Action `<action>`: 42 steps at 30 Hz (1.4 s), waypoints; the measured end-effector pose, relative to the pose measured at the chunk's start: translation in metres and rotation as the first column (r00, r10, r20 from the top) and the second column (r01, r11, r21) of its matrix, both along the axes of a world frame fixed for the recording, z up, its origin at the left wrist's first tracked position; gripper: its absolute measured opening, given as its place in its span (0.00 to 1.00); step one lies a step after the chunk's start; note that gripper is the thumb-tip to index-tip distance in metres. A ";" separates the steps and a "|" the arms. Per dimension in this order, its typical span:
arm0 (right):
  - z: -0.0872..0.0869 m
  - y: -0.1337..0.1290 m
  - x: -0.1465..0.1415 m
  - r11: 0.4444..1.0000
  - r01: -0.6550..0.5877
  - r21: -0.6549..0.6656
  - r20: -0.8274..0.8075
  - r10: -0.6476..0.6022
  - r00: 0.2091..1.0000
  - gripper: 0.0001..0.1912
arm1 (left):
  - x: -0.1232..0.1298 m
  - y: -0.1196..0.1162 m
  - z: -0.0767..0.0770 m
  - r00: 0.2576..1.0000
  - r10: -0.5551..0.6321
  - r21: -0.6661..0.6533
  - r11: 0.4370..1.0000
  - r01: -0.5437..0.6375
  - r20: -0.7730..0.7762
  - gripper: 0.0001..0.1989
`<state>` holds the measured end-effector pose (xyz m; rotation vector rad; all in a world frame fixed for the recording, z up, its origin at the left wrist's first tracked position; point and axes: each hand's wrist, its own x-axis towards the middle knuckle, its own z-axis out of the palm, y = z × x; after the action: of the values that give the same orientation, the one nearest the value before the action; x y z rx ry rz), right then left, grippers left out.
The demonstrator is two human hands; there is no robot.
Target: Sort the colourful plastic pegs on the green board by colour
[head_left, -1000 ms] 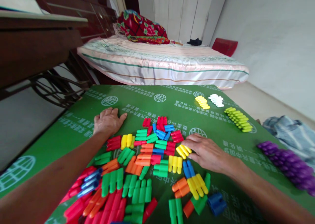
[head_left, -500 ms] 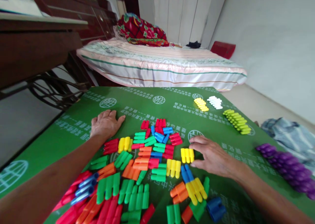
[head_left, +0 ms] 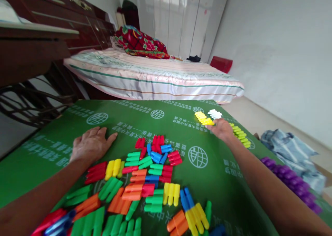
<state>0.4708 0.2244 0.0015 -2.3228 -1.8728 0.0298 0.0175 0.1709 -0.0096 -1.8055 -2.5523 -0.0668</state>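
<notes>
1. My right grip (head_left: 221,128) is pinching a yellow block (head_left: 209,122) at the near end of the yellow row (head_left: 200,116).
2. White row (head_left: 214,114) is just beyond, lime row (head_left: 240,135) right of my wrist.
3. Left grip (head_left: 89,147) is open, palm down on the green desk (head_left: 135,120).

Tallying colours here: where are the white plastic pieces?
In the head view, the white pieces lie by the far right corner of the green board, beside yellow pieces, beyond the right hand.
</notes>
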 end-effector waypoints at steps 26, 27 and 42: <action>-0.004 0.027 -0.010 0.994 0.050 -0.095 0.024 -0.048 0.999 0.26 | -0.002 0.001 -0.003 0.999 -0.009 -0.017 1.000 0.009 -0.043 0.39; -0.005 0.027 -0.010 0.995 0.052 -0.090 0.024 -0.050 0.998 0.26 | -0.002 0.001 -0.003 0.999 -0.008 -0.017 1.000 0.007 -0.043 0.39; -0.013 0.030 -0.001 0.998 0.057 -0.037 -0.032 -0.058 0.998 0.27 | -0.005 0.004 -0.008 0.999 0.003 -0.005 1.000 -0.004 -0.040 0.41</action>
<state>0.4697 0.2544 -0.0114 -2.3841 -1.8036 0.0948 0.0123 0.1753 -0.0172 -1.7856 -2.5313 -0.0239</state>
